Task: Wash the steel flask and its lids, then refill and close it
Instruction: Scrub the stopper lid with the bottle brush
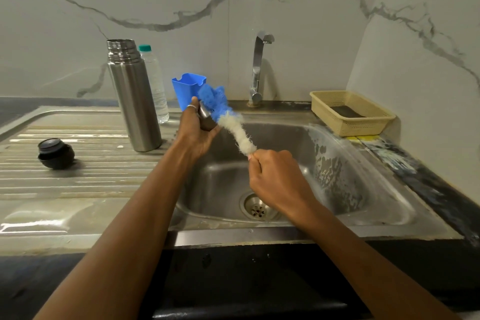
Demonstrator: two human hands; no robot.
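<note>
Left hand [198, 130]: raised over the steel sink basin [293, 138], fingers curled round a small steel cup-shaped lid [205, 115].
Right hand [275, 174]: fist closed on the handle of a blue-and-white bristle bottle brush [230, 119], whose blue tip touches the lid.
Tall steel flask [133, 97]: upright and uncapped on the ribbed drainboard [78, 138], just left of the left hand.
Round black stopper lid [55, 154]: on the drainboard, well left of that hand.
Clear plastic water bottle [156, 83]: behind the flask.
Blue plastic holder [187, 89]: just beyond the left hand.
Chrome tap [259, 67]: beyond the right hand.
Beige plastic basket [351, 112]: far right of it.
</note>
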